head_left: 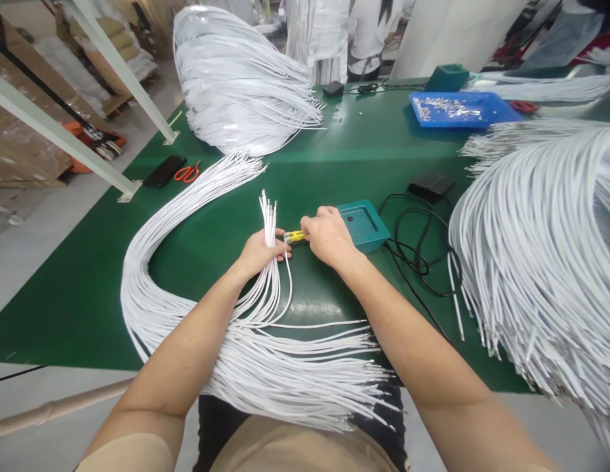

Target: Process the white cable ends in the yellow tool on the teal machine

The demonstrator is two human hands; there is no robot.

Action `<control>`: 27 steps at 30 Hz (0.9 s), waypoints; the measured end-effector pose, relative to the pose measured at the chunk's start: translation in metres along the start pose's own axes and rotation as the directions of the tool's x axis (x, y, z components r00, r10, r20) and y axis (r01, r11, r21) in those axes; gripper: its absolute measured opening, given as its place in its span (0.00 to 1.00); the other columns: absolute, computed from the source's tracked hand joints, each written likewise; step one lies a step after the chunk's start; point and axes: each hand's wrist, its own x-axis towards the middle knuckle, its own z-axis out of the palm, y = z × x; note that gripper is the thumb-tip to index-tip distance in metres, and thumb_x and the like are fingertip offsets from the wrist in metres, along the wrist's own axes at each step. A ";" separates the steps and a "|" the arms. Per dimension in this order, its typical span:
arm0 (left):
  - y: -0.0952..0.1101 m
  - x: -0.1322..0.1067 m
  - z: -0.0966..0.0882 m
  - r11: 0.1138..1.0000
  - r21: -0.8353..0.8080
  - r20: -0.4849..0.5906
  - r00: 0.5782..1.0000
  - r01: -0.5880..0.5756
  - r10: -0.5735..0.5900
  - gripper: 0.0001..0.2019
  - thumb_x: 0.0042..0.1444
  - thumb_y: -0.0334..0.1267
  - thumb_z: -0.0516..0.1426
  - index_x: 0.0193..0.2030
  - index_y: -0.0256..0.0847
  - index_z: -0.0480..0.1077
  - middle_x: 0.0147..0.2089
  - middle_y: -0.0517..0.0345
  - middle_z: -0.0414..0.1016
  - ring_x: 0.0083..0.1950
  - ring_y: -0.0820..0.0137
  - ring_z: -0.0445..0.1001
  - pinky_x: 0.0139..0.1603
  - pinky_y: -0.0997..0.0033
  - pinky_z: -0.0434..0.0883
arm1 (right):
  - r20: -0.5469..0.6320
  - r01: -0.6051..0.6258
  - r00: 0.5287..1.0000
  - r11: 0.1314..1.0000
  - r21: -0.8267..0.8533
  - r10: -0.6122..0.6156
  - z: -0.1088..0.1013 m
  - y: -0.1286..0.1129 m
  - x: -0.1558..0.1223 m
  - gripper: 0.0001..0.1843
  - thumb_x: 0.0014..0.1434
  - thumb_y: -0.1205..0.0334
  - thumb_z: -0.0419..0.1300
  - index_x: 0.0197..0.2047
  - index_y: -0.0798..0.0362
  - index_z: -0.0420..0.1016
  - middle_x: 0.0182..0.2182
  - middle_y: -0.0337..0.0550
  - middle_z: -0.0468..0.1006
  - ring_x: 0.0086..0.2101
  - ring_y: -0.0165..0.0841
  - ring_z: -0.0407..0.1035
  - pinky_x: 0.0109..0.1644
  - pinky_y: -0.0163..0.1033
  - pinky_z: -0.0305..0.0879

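Observation:
My left hand is closed around a small upright bunch of white wires with metal ends at the top. One single wire curves up apart from the bunch to its fingertips. My right hand is closed on a small yellow tool, whose metal tip meets the end of that wire by the left fingers; the hand hides the rest of the tool. Below my forearms lies a large bundle of white wires, bending round to the left. Just behind my right hand sits a teal tray-like box.
Black cable and a dark box lie right of the teal box. A big wire coil fills the right side, another the back. A blue tray holds small metal parts. A phone and orange-handled scissors lie left.

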 end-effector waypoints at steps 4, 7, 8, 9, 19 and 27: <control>-0.001 0.001 0.000 1.000 -0.007 0.013 1.000 0.011 -0.011 0.22 0.43 0.32 0.64 0.46 0.32 0.65 0.31 0.51 0.78 0.31 0.66 0.78 0.31 0.72 0.73 | -0.066 -0.082 0.994 0.997 -0.004 0.082 -0.003 0.003 -0.008 0.09 0.58 0.61 0.54 0.38 0.55 0.74 0.37 0.49 0.78 0.43 0.41 0.62 0.59 0.50 0.43; -0.001 0.001 -0.002 1.000 -0.018 0.024 0.999 0.025 -0.025 0.23 0.42 0.32 0.64 0.47 0.32 0.65 0.31 0.51 0.78 0.32 0.66 0.78 0.33 0.71 0.74 | -0.189 -0.291 0.942 0.956 -0.038 0.279 -0.001 0.008 -0.016 0.18 0.61 0.58 0.52 0.51 0.57 0.69 0.53 0.57 0.69 0.55 0.48 0.55 0.60 0.60 0.36; 0.000 0.000 -0.002 1.000 -0.019 0.031 0.999 0.023 -0.022 0.23 0.42 0.32 0.64 0.47 0.32 0.65 0.31 0.51 0.78 0.32 0.66 0.78 0.34 0.70 0.74 | -0.203 -0.336 0.925 0.941 -0.040 0.322 0.000 0.011 -0.018 0.21 0.61 0.58 0.51 0.55 0.58 0.66 0.57 0.58 0.64 0.57 0.49 0.52 0.60 0.61 0.36; 0.000 0.000 -0.004 1.000 -0.020 0.039 0.999 0.019 -0.018 0.23 0.42 0.33 0.64 0.47 0.33 0.66 0.31 0.51 0.78 0.33 0.66 0.78 0.34 0.70 0.74 | -0.203 -0.359 0.917 0.933 -0.037 0.345 0.002 0.013 -0.020 0.23 0.62 0.57 0.51 0.58 0.58 0.63 0.59 0.59 0.62 0.58 0.50 0.51 0.59 0.62 0.37; 0.008 -0.008 -0.020 0.995 -0.045 0.040 0.995 -0.094 0.095 0.26 0.42 0.39 0.66 0.49 0.34 0.68 0.31 0.56 0.76 0.30 0.70 0.75 0.35 0.71 0.71 | -0.200 0.059 0.980 0.962 0.265 -0.005 -0.010 -0.011 -0.030 0.15 0.64 0.58 0.49 0.45 0.54 0.73 0.44 0.50 0.75 0.46 0.37 0.64 0.52 0.44 0.55; 0.014 -0.012 -0.018 0.986 -0.166 0.059 0.998 -0.026 0.036 0.17 0.44 0.40 0.65 0.42 0.34 0.73 0.38 0.52 0.76 0.40 0.70 0.74 0.42 0.72 0.70 | 0.253 0.178 0.915 0.876 0.449 -0.316 -0.010 -0.064 -0.042 0.13 0.56 0.59 0.56 0.25 0.56 0.75 0.24 0.47 0.77 0.31 0.35 0.69 0.36 0.39 0.60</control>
